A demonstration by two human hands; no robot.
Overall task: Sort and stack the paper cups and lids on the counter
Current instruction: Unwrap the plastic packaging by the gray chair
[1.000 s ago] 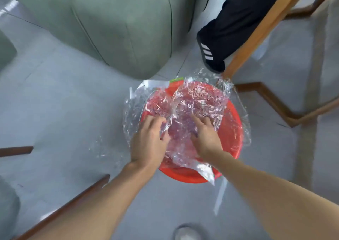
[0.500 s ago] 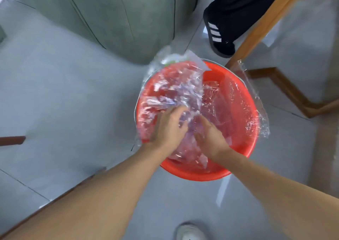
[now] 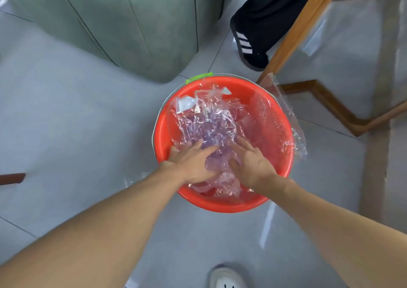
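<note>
On the grey floor (image 3: 66, 122) stands a red bucket (image 3: 220, 206), with crumpled clear plastic (image 3: 211, 120) lying inside it. Both hands press down on the plastic by the near rim. The left hand (image 3: 193, 162) lies flat, fingers straight and slightly apart. The right hand (image 3: 253, 162) does the same, fingers spread. More film (image 3: 294, 124) hangs over the right rim. A black shoe (image 3: 248, 47) stands beyond, beside a wooden leg (image 3: 297, 28).

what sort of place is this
Probably an indoor sitting area in a home or lounge: a pale grey tiled floor, a grey-green upholstered seat and a wooden furniture frame. A red basin holding clear plastic stands on the floor.
</note>
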